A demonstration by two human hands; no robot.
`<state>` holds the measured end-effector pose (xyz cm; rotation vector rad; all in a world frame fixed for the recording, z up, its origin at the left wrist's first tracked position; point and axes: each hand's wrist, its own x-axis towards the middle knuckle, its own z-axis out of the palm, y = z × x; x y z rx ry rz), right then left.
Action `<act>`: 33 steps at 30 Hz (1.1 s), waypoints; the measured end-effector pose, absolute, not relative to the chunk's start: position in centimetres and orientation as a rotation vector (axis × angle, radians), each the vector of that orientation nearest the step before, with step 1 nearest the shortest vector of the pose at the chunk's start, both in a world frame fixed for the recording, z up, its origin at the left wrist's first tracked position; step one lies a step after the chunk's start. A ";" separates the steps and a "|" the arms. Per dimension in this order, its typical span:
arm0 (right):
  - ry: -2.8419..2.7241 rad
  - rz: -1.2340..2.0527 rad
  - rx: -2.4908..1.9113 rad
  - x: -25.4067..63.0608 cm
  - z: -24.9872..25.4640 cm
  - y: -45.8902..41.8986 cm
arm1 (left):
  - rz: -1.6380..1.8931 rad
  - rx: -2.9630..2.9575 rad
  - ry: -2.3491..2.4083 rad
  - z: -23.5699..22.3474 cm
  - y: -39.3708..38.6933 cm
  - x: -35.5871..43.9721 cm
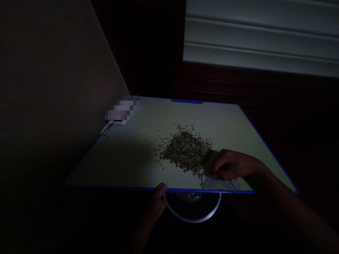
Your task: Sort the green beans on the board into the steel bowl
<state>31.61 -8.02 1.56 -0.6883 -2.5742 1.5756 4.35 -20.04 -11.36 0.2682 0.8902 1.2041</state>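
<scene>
The right hand (230,165) bends at the wrist, fingers curled narrow just beside a loose pile of small greenish-brown seeds (184,148), too many for me to count, on one pale, blue-edged rectangular board (219,120); I cannot tell whether it pinches any. I see the left hand (158,203) thumb-up at the near edge, its grip hidden from me. That edge blocks part of one round, silver-rimmed bowl (196,221) below. One white, strapped object (122,122), partly blurred, lies at the far left.
</scene>
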 end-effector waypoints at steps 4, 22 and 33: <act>-2.587 1.523 -0.649 31.5 1.6 -8.0 | 1.218 0.238 0.920 -11.0 -20.0 4.4; -2.549 1.627 -0.713 31.4 1.5 -8.1 | 1.240 0.223 0.941 -11.5 -20.1 4.2; -2.541 1.624 -0.639 31.6 1.4 -8.0 | 1.205 0.247 0.941 -11.5 -20.0 4.3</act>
